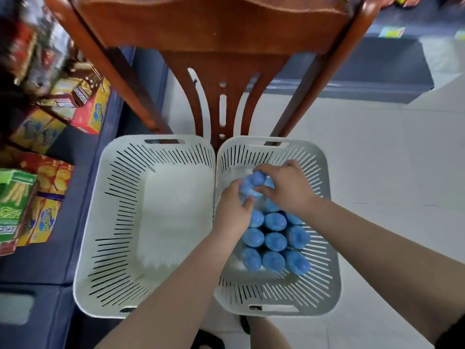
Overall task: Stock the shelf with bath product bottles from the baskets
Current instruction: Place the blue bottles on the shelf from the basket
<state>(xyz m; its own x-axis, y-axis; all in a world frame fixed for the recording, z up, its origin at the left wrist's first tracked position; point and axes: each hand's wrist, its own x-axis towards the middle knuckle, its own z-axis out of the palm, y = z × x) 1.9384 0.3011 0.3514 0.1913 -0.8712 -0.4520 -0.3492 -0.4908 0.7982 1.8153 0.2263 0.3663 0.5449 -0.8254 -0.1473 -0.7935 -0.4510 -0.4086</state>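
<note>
Two white slotted baskets stand side by side on the floor. The left basket [118, 197] holds nothing. The right basket [324, 187] holds several upright bottles with blue caps [275, 241]. Both my hands reach into its far end. My left hand [232, 210] curls round a blue-capped bottle [246, 188], thumb against its cap. My right hand [286, 187] grips another blue-capped bottle [259, 178] between thumb and fingers. The bottle bodies are hidden below the caps.
A brown wooden chair [221, 79] stands right behind the baskets. Dark blue shelves [45, 263] on the left carry boxes of snacks [93, 114]. White floor tiles [377, 152] lie to the right, with another shelf base [377, 69] at the far right.
</note>
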